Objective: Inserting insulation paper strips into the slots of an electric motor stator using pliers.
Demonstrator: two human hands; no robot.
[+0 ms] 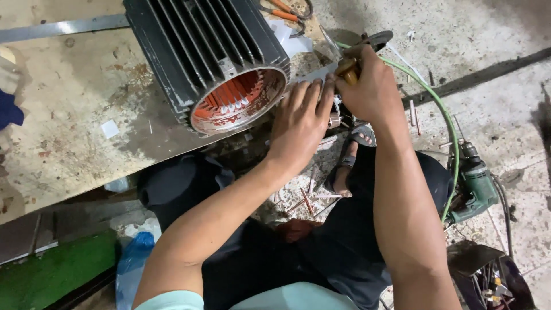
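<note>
A dark finned motor housing lies on a worn workbench, its open end showing orange windings. My left hand rests flat, fingers together, on a pale strip at the bench edge beside the opening. My right hand is closed around a tool with a yellowish handle, held right next to my left fingertips. The tool's working end is hidden behind the hands.
A green hose curves down to a green power drill on the concrete floor. Orange-handled pliers lie behind the motor. Short copper pieces litter the floor by my sandalled foot. A blue bag sits under the bench.
</note>
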